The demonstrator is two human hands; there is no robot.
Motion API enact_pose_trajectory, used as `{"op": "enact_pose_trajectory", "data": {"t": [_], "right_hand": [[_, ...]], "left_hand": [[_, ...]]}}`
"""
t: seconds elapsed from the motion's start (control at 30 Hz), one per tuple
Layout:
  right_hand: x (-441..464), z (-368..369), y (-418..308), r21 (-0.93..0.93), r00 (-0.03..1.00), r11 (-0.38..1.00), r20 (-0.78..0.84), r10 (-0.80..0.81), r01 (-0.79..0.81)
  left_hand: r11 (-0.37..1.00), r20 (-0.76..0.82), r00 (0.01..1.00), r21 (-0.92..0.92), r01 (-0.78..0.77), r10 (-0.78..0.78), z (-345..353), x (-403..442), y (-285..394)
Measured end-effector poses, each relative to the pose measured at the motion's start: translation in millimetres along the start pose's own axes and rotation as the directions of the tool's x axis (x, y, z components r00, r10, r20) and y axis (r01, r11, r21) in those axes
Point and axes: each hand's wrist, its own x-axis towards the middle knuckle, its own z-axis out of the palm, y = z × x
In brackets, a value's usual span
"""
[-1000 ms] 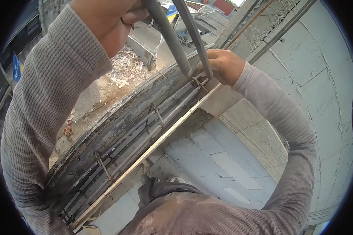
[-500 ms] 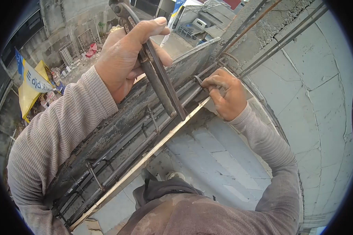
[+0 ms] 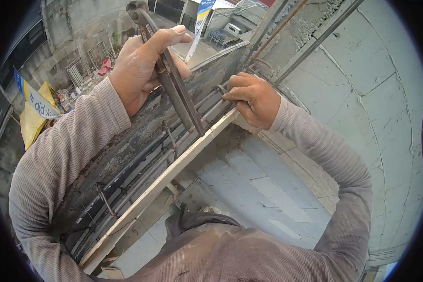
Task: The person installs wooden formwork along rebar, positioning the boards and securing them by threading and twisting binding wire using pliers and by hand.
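My left hand (image 3: pixel 138 70) is wrapped round dark metal pincers (image 3: pixel 181 96), thumb and index finger pointing up and out. The pincers' head is at the top and the two handles slant down over the steel bars. My right hand (image 3: pixel 256 101) is closed with pinched fingers beside a bent stirrup at the upper end of the rebar cage (image 3: pixel 106 201); anything between the fingertips is hidden. Running along the cage's near side is a pale wooden board (image 3: pixel 148 197), just below both hands.
A light block wall (image 3: pixel 380 94) rises on the right, with long steel bars (image 3: pixel 324 37) beside it. Far below on the left are a yellow tarp (image 3: pixel 30 127) and rubble. A small truck (image 3: pixel 231 29) is parked beyond. Below the board lies grey-blue panelling (image 3: pixel 263 188).
The view has shifted, showing more of the board's side. My right hand has turned more knuckles-up near the stirrup. My left hand still holds the pincers in much the same pose.
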Motion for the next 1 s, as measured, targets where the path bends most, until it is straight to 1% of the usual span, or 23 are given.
{"op": "enact_pose_trajectory", "data": {"t": [0.07,0.1,0.13,0.17,0.2,0.23,0.3,0.33,0.4,0.47,0.53,0.57,0.6,0.63,0.67,0.73,0.77,0.8,0.87,0.9,0.93,0.97,1.0], "right_hand": [[10,-23,-1,0.091,0.979,0.986,0.162,0.121,-0.137],[13,-34,-14,0.092,0.976,0.972,0.048,0.211,-0.214],[20,-43,-30,0.082,0.982,0.979,0.056,0.183,-0.187],[24,-50,-48,0.366,0.964,0.895,0.029,0.265,-0.257],[26,-53,-62,0.623,0.932,0.721,0.033,0.362,-0.302],[31,-45,-72,0.624,0.931,0.718,0.041,0.364,-0.308],[48,-30,-96,0.827,0.967,0.513,0.133,0.220,-0.230],[57,-27,-103,0.827,0.966,0.513,0.132,0.222,-0.231],[81,-32,-110,0.745,0.908,0.527,0.279,0.312,-0.409],[95,-29,-115,0.675,0.875,0.565,0.290,0.389,-0.475],[101,-21,-109,0.191,0.881,0.860,0.090,0.465,-0.474],[98,-17,-101,0.166,0.908,0.896,0.000,0.418,-0.412],[99,-25,-98,0.156,0.911,0.899,0.006,0.413,-0.409],[99,-36,-95,0.110,0.876,0.874,0.163,0.454,-0.473],[96,-49,-92,0.053,0.815,0.847,0.310,0.489,-0.529],[88,-77,-88,-0.065,0.887,0.912,0.211,0.410,-0.406],[84,-96,-83,-0.201,0.898,0.905,0.164,0.408,-0.375],[81,-116,-80,-0.333,0.909,0.879,0.121,0.399,-0.342],[80,-152,-89,-0.487,0.829,0.747,0.078,0.554,-0.453],[74,-160,-82,-0.495,0.826,0.742,0.081,0.557,-0.452],[69,-166,-72,-0.677,0.834,0.661,0.126,0.538,-0.324],[65,-168,-67,-0.820,0.832,0.545,0.173,0.527,-0.175],[65,-160,-71,-0.825,0.828,0.536,0.169,0.536,-0.179]], "left_hand": [[1.000,0.009,1.000,0.010,-0.012,0.012,1,-1,-2],[1.000,0.004,1.000,0.004,-0.006,0.006,0,-4,-2],[1.000,-0.021,0.999,-0.005,-0.024,0.023,0,-6,1],[0.999,-0.042,0.999,-0.043,-0.028,0.026,3,-6,3],[0.997,-0.055,0.998,-0.078,-0.025,0.021,4,-7,2],[0.998,-0.058,0.998,-0.063,-0.028,0.024,0,-4,-4],[0.995,-0.095,0.994,-0.082,-0.059,0.051,-1,0,-6],[0.990,-0.129,0.988,-0.108,-0.093,0.079,-2,-1,-7],[0.994,-0.148,0.986,-0.072,-0.088,0.076,-4,-2,-4],[0.987,-0.184,0.976,-0.091,-0.134,0.116,-3,-2,-8],[0.983,-0.194,0.971,-0.096,-0.157,0.137,0,-7,-6],[0.977,-0.151,0.967,-0.037,-0.211,0.203,1,-9,-6],[0.963,-0.106,0.957,0.021,-0.267,0.268,3,-11,-5],[0.931,-0.095,0.926,0.013,-0.365,0.365,7,-9,-9],[0.929,-0.100,0.924,0.005,-0.371,0.369,5,-7,-12],[0.804,0.122,0.890,0.389,-0.450,0.439,-2,-4,-14],[0.745,0.135,0.892,0.504,-0.437,0.432,1,2,-22],[0.752,0.122,0.891,0.494,-0.437,0.437,0,0,-21],[0.756,-0.084,0.926,0.607,-0.245,0.367,0,-3,-21],[0.803,-0.173,0.934,0.573,-0.162,0.312,-3,1,-24],[0.807,-0.170,0.935,0.566,-0.167,0.313,-5,7,-28],[0.874,-0.285,0.935,0.484,-0.048,0.209,-7,14,-32],[0.920,-0.384,0.919,0.386,0.066,0.095,-7,17,-32]]}}
